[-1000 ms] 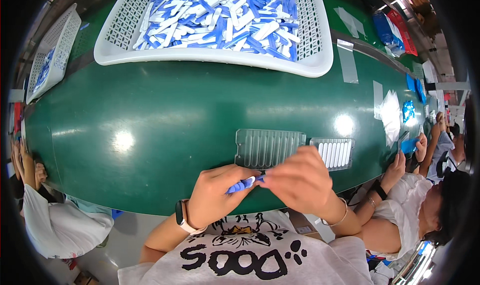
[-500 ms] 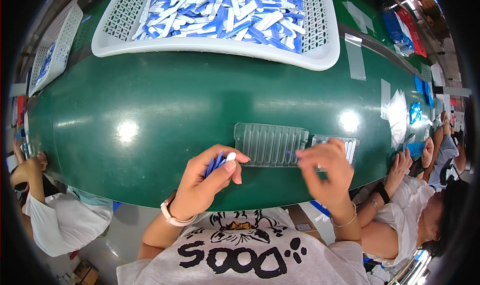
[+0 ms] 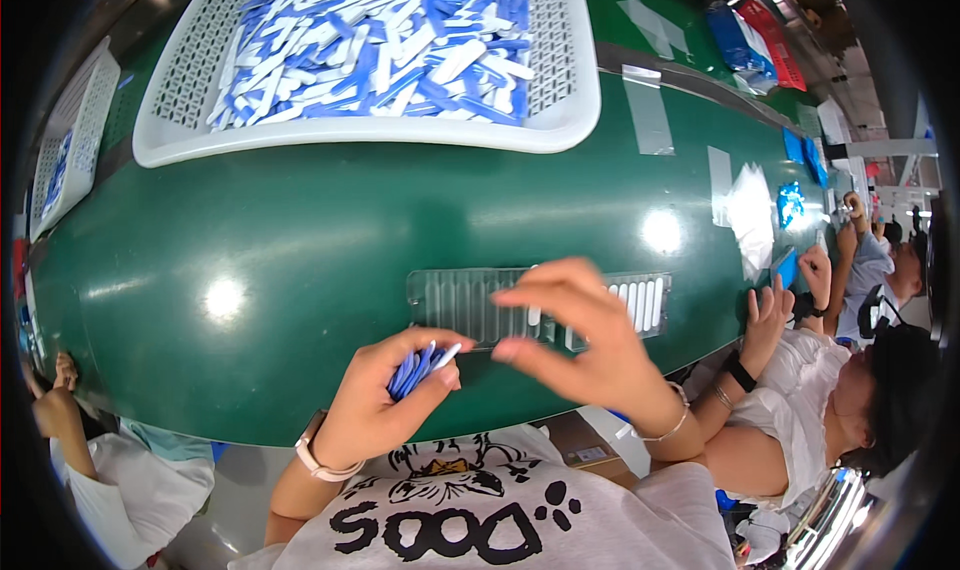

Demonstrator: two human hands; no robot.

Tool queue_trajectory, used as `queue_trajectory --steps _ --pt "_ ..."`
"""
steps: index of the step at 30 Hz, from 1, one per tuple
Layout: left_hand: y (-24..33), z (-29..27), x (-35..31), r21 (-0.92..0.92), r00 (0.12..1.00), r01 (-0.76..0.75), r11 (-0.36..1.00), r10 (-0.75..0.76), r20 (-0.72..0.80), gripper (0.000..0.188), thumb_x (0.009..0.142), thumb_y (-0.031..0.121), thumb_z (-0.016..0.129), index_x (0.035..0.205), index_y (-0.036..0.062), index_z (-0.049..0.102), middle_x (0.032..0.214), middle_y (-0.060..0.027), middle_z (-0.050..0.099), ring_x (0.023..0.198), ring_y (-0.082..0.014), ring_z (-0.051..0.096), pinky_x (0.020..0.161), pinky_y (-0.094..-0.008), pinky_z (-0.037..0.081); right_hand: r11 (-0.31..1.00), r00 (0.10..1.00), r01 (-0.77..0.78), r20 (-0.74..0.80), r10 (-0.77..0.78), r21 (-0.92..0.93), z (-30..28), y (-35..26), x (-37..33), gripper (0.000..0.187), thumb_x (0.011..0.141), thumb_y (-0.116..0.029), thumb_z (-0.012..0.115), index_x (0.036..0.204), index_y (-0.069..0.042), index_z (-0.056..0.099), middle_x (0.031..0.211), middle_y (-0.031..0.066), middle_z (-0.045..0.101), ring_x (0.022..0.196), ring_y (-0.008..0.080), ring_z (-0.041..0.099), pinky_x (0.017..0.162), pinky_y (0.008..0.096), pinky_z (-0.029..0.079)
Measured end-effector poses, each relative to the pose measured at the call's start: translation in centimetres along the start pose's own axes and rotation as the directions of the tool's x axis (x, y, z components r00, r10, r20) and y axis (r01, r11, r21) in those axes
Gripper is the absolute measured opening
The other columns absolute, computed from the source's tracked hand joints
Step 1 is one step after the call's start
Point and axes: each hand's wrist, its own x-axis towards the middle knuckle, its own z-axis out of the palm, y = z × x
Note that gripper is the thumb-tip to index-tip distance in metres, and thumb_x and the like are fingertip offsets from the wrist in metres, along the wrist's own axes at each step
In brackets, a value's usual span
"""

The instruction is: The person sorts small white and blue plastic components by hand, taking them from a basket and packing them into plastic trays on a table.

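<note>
My left hand (image 3: 395,385) is closed round a small bunch of slim blue-and-white plastic sticks (image 3: 412,372), their ends poking out between thumb and fingers. My right hand (image 3: 590,335) hovers over a clear ribbed plastic tray (image 3: 455,300), thumb and forefinger apart with nothing visible between them. One white stick (image 3: 535,310) lies in a groove at the tray's right end, partly hidden by that hand. Just to the right, a second clear tray (image 3: 667,282) holds several white sticks (image 3: 640,302) side by side; my right hand covers its near left part.
A white perforated basket (image 3: 360,150) heaped with blue and white sticks (image 3: 370,55) stands at the far side of the green table (image 3: 250,240). Another basket (image 3: 75,150) is at far left. A white plastic bag (image 3: 750,220) lies at right, near a co-worker's hands (image 3: 768,315).
A blue stick pinched in my right hand is no longer visible there, and those fingers have spread. A white stick now shows in the left tray. The whole view has shifted.
</note>
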Motion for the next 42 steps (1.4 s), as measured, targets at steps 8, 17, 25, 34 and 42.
queue_trajectory --steps 8,17,25,34,42 --pt "0.8 -1.3 -0.3 -0.022 0.98 0.084 0.996 -0.079 0.184 0.02 0.091 0.012 0.059 0.106 -0.0011 0.06 0.077 -0.0048 0.063 0.068 -0.0076 0.055 0.06 -0.0224 0.043 0.975 0.997 0.063 -0.062 -0.051 0.211 1.7 -0.3 -0.5 0.019 0.071 -0.002 0.076 0.088 -0.005 0.069 0.085 0.006 0.065 0.071 0.0176 0.059 0.063 0.0282 0.041" --pt "2.0 -1.2 0.4 -0.388 0.955 0.293 0.874 -0.245 0.169 0.02 0.094 0.013 0.055 0.107 -0.001 0.061 0.076 -0.0019 0.062 0.068 -0.0046 0.053 0.063 -0.0188 0.042 0.713 0.74 0.613 -0.069 -0.669 -0.341 1.8 -0.3 -1.4 0.02 0.061 -0.009 0.07 0.08 -0.004 0.069 0.085 0.0044 0.063 0.068 0.016 0.055 0.056 0.0275 0.038" --pt "0.9 -0.4 0.6 -0.345 0.982 0.188 0.92 -0.173 0.073 0.017 0.091 0.012 0.057 0.099 -0.0016 0.062 0.072 -0.0045 0.063 0.052 -0.0015 0.04 0.045 -0.0179 0.029 0.741 0.774 0.578 -0.059 -0.63 -0.342 2.5 0.4 -2.8 0.024 0.06 -0.008 0.072 0.084 -0.007 0.071 0.09 0.0013 0.064 0.073 0.0144 0.054 0.058 0.0287 0.034" --pt "-0.2 -0.7 0.2 -0.276 0.996 -0.008 0.961 -0.017 -0.087 0.01 0.088 0.007 0.062 0.093 -0.0021 0.063 0.082 -0.009 0.067 0.059 -0.0034 0.049 0.054 -0.0183 0.039 0.741 0.755 0.628 -0.045 -0.654 -0.237 1.6 0.1 -3.6 0.019 0.067 -0.009 0.077 0.084 -0.01 0.068 0.099 -0.0027 0.065 0.081 0.0127 0.054 0.061 0.0277 0.035" --pt "0.9 -1.1 0.6 -0.496 0.927 0.366 0.788 -0.261 0.27 0.026 0.09 0.012 0.06 0.107 -0.0067 0.063 0.058 0.0053 0.043 0.046 -0.002 0.028 0.042 -0.0223 0.018 0.701 0.725 0.664 -0.007 -0.689 -0.262 2.3 0.4 -3.4 0.015 0.068 -0.005 0.074 0.08 -0.009 0.065 0.1 0.0033 0.064 0.083 0.0158 0.058 0.063 0.0278 0.047"
